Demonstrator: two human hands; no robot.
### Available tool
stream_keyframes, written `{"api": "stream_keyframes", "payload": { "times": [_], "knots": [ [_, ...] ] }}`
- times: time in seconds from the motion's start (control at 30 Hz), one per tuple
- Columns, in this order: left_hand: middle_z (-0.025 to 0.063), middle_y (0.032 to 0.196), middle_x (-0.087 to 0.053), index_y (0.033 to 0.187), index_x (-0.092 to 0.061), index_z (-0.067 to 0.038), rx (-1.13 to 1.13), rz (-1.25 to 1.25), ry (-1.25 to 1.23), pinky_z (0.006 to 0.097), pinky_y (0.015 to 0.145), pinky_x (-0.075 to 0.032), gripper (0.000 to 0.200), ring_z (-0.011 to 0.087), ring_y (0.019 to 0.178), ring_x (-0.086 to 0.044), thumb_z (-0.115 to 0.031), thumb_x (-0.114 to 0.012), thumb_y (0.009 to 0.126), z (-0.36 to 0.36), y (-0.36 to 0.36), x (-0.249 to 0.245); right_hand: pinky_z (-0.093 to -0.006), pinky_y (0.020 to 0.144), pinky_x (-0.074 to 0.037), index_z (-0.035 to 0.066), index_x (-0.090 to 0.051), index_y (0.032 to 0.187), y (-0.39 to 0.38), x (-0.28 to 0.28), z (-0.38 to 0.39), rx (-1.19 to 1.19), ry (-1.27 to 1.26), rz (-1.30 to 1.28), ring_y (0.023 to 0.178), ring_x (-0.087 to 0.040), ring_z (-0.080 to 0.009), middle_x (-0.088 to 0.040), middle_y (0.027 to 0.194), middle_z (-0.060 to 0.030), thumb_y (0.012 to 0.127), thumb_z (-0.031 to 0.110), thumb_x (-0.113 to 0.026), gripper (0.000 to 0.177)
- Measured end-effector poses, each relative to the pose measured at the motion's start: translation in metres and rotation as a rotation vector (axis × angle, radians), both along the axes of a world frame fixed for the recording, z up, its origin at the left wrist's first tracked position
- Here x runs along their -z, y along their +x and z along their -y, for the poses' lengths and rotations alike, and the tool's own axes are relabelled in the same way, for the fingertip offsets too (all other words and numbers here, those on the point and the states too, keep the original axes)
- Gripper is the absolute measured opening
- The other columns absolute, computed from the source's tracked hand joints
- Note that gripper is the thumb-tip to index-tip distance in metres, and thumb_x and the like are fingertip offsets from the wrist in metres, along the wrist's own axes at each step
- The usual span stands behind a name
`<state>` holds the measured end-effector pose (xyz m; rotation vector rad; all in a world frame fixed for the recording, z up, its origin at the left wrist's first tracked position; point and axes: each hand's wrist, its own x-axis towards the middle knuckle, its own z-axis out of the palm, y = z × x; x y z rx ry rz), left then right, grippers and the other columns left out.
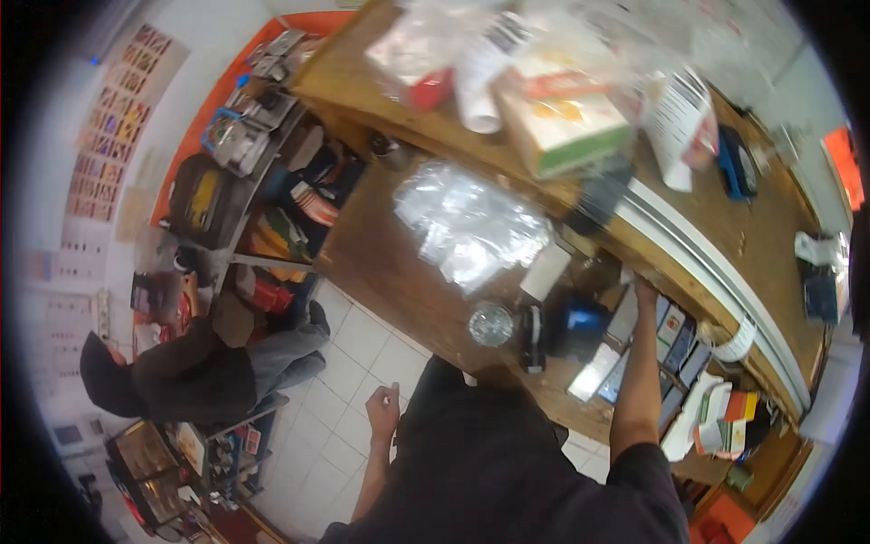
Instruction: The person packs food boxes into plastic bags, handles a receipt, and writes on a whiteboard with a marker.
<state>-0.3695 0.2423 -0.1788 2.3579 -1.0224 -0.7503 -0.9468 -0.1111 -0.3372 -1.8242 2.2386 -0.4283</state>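
Note:
My left hand point(382, 412) hangs low beside my body, over the tiled floor, with its fingers curled together. A small pale spot shows at its fingertips, too small to name. Reaching forward, my right hand point(645, 288) goes in under the edge of the upper shelf point(535, 154), and its fingers are mostly hidden there. Just below that hand, several narrow boxes point(671, 326) stand in a row, with a white box point(594, 372) to their left. A dark item with a blue patch point(584, 319) lies close by.
Clear plastic bags point(471, 222) cover part of the wooden desk point(376, 240). Near its front edge are a round glass dish point(490, 324) and a black object point(533, 338). Packages and a carton point(571, 127) crowd the upper shelf. Another person point(208, 358) works at the left bench.

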Motion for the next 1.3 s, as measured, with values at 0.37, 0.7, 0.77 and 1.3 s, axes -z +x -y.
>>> {"api": "stream_keyframes", "payload": {
  "times": [0.37,0.7,0.77,1.3],
  "knots": [
    [0.0296,0.09,-0.062,0.085,-0.066,0.005,-0.266,0.192,-0.111,0.0477,0.081,-0.046,0.049,0.0462,0.091,-0.059,-0.037,-0.043,0.096,0.2,0.21,0.025,-0.0372,0.106,-0.032,-0.002,-0.052,0.128,0.121,-0.207,-0.133,0.273,0.067,0.959,0.126,-0.044,-0.0274,-0.048,0.135,-0.015,0.081,0.002,-0.05,0.047],
    [0.0314,0.094,-0.061,0.114,-0.044,0.01,-0.238,0.009,-0.143,0.0505,0.088,-0.044,0.041,0.045,0.099,-0.059,-0.025,-0.045,0.092,0.514,0.375,0.166,-0.042,0.099,-0.037,0.008,-0.06,0.123,0.269,-0.312,-0.144,0.523,0.348,0.572,0.113,-0.051,-0.0328,-0.058,0.123,-0.0169,0.09,0.019,-0.051,0.036],
    [0.0308,0.119,-0.054,0.133,-0.028,0.01,-0.308,-0.459,-0.129,0.0449,0.098,-0.04,0.066,0.0419,0.114,-0.052,-0.036,-0.051,0.091,0.589,0.357,0.137,-0.0425,0.099,-0.037,0.009,-0.06,0.123,0.313,-0.334,-0.139,0.537,0.367,0.527,0.112,-0.052,-0.0335,-0.059,0.122,-0.0172,0.091,0.021,-0.05,0.035],
    [0.0114,0.116,-0.054,0.123,-0.05,0.002,1.176,-0.887,-0.48,0.0313,0.097,-0.038,0.044,0.0212,0.105,-0.054,-0.029,-0.055,0.094,0.374,0.132,-0.171,-0.0297,0.078,-0.047,0.004,-0.063,0.113,0.476,-0.399,-0.045,-0.428,0.27,0.784,0.093,-0.059,-0.0196,-0.061,0.105,-0.0115,0.086,0.0,-0.059,0.029]
  ]
}}
